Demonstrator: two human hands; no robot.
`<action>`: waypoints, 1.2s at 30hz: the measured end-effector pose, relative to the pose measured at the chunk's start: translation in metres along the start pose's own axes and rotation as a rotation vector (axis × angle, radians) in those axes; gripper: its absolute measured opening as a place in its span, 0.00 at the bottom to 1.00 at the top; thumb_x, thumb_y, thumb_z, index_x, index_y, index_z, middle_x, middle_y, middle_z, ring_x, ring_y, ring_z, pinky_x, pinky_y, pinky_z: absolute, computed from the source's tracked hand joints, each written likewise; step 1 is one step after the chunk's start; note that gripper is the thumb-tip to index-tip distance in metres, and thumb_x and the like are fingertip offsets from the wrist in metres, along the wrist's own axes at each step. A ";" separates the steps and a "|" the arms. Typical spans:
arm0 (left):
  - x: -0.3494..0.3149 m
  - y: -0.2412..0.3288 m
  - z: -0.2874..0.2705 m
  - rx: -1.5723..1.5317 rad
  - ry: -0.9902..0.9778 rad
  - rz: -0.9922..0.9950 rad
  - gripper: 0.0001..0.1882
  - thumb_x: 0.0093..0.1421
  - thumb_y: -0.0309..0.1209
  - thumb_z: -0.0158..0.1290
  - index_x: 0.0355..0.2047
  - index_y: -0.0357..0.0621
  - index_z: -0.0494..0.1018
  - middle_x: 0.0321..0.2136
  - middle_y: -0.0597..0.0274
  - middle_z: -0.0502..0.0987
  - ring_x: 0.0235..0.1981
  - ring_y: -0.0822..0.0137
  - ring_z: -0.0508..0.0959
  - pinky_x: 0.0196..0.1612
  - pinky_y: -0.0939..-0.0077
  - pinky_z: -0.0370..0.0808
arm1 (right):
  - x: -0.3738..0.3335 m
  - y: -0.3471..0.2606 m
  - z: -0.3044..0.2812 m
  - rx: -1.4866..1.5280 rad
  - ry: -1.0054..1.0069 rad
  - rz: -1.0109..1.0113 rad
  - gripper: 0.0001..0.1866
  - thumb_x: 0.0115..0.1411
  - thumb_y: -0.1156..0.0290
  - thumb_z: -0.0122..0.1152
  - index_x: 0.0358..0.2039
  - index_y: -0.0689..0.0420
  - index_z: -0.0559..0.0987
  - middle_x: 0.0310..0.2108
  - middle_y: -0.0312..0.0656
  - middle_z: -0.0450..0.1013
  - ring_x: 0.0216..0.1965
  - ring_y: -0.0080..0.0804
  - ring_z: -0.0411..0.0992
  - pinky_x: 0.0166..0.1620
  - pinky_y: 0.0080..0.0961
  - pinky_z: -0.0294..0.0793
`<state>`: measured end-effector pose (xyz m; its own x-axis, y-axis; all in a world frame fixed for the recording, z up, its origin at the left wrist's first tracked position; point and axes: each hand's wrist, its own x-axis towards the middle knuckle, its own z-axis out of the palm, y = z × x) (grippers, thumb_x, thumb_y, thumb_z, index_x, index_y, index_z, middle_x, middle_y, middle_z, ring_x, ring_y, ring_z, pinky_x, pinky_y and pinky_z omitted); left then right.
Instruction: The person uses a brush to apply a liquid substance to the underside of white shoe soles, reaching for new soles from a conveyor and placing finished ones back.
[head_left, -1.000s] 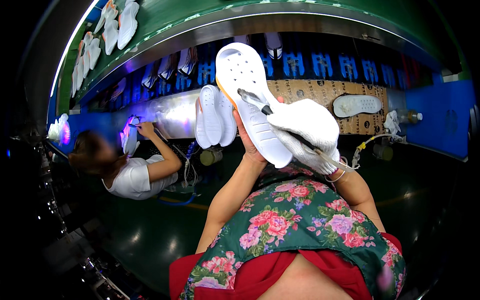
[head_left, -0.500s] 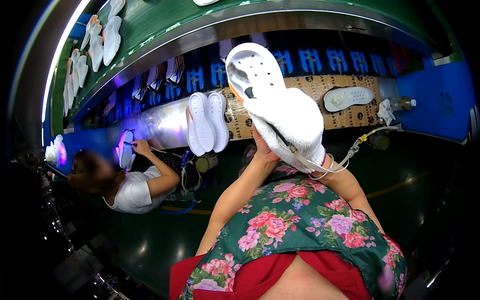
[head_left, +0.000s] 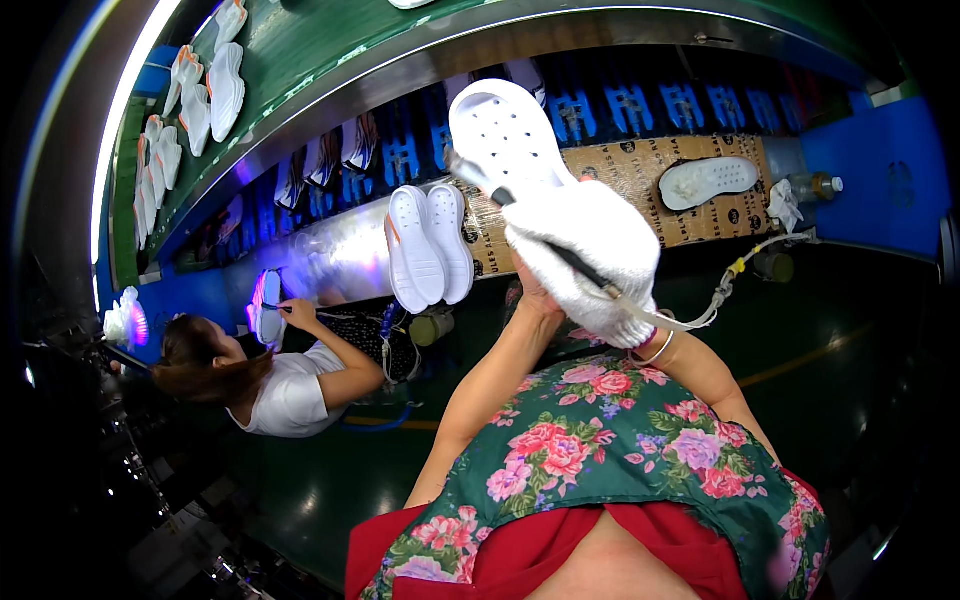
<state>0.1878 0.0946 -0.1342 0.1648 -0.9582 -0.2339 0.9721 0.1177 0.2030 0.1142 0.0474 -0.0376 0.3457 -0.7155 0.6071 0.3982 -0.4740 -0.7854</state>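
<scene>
The right hand, in a white knitted glove (head_left: 595,255), grips a slim black-handled brush with greyish bristles (head_left: 470,171); the bare left hand (head_left: 538,293) appears to hold up a long white foam shoe sole dotted with small holes (head_left: 505,125), though its fingers are mostly hidden. To brush well, the left hand should steady the sole with its recessed face up, while the right lays the bristles low and strokes evenly along the raised rim, glove clear of that face. Enough slack in the clear thin hose (head_left: 690,323) at the handle would spare the wrist a tug.

The sole lies in the air between the hands and the bench (head_left: 340,255), its rounded end pointing away, its near end covered by the glove. The bristles sit at its left edge; contact is unclear. Beyond, two white soles stand left, and another lies on brown cardboard (head_left: 605,160) at right.
</scene>
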 end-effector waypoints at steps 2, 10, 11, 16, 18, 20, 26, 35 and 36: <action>-0.010 0.005 0.022 -0.186 0.050 -0.006 0.33 0.69 0.58 0.42 0.63 0.48 0.61 0.53 0.56 0.72 0.54 0.60 0.74 0.58 0.61 0.73 | 0.003 -0.004 -0.002 -0.186 -0.046 0.062 0.36 0.59 0.51 0.62 0.65 0.50 0.65 0.64 0.49 0.63 0.64 0.47 0.60 0.64 0.49 0.59; -0.006 0.008 -0.007 -0.088 -0.092 -0.027 0.49 0.57 0.66 0.51 0.67 0.43 0.56 0.62 0.50 0.66 0.62 0.51 0.68 0.65 0.52 0.68 | -0.044 0.044 0.042 0.381 0.193 -0.118 0.47 0.58 0.38 0.60 0.71 0.47 0.56 0.69 0.49 0.54 0.71 0.48 0.49 0.70 0.52 0.47; -0.007 0.011 -0.015 -0.091 -0.101 -0.025 0.51 0.56 0.67 0.51 0.67 0.43 0.55 0.63 0.49 0.66 0.63 0.51 0.68 0.65 0.51 0.66 | -0.030 0.026 0.015 -0.022 -0.101 -0.117 0.47 0.59 0.38 0.60 0.71 0.48 0.56 0.68 0.47 0.56 0.70 0.45 0.50 0.70 0.49 0.47; -0.002 0.016 -0.012 -0.071 -0.070 -0.042 0.52 0.55 0.69 0.50 0.68 0.44 0.55 0.63 0.49 0.65 0.63 0.51 0.68 0.66 0.50 0.65 | -0.039 -0.005 0.028 -0.518 -0.082 0.414 0.37 0.60 0.52 0.64 0.65 0.53 0.64 0.61 0.41 0.66 0.62 0.35 0.63 0.65 0.37 0.60; -0.007 0.021 -0.015 -0.067 -0.036 -0.013 0.52 0.55 0.69 0.50 0.68 0.44 0.55 0.63 0.49 0.65 0.62 0.51 0.68 0.66 0.50 0.66 | -0.005 -0.005 0.001 -0.311 -0.226 0.082 0.29 0.57 0.60 0.69 0.58 0.56 0.74 0.53 0.43 0.74 0.54 0.35 0.72 0.57 0.34 0.70; -0.008 0.023 -0.022 -0.094 -0.049 -0.045 0.51 0.57 0.69 0.49 0.68 0.44 0.53 0.61 0.48 0.67 0.60 0.51 0.70 0.64 0.51 0.68 | -0.010 -0.002 0.010 -0.263 -0.116 0.074 0.24 0.55 0.67 0.72 0.52 0.57 0.79 0.48 0.43 0.78 0.48 0.35 0.77 0.52 0.32 0.76; -0.005 0.040 -0.004 -0.083 -0.172 0.026 0.46 0.61 0.67 0.44 0.69 0.48 0.53 0.60 0.45 0.68 0.60 0.50 0.71 0.62 0.50 0.70 | 0.005 -0.006 0.001 -0.432 -0.291 -0.134 0.22 0.57 0.69 0.69 0.53 0.58 0.78 0.47 0.40 0.79 0.49 0.37 0.77 0.54 0.33 0.75; -0.003 0.056 -0.013 -0.193 -0.228 0.006 0.50 0.57 0.73 0.43 0.69 0.54 0.54 0.60 0.54 0.68 0.58 0.41 0.70 0.59 0.39 0.70 | -0.020 0.002 0.007 -0.301 -0.284 0.091 0.21 0.58 0.66 0.66 0.52 0.56 0.80 0.51 0.48 0.76 0.49 0.40 0.78 0.53 0.34 0.77; -0.005 0.062 -0.003 -0.226 -0.209 0.055 0.50 0.57 0.74 0.43 0.68 0.54 0.55 0.60 0.56 0.68 0.58 0.40 0.70 0.59 0.39 0.70 | -0.022 0.006 0.006 -0.224 -0.242 0.145 0.21 0.57 0.68 0.68 0.51 0.56 0.81 0.51 0.48 0.76 0.49 0.41 0.78 0.53 0.34 0.77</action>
<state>0.2479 0.1070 -0.1232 0.2028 -0.9789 -0.0231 0.9791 0.2031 -0.0125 0.1142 0.0633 -0.0551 0.5866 -0.6543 0.4774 0.1436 -0.4961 -0.8563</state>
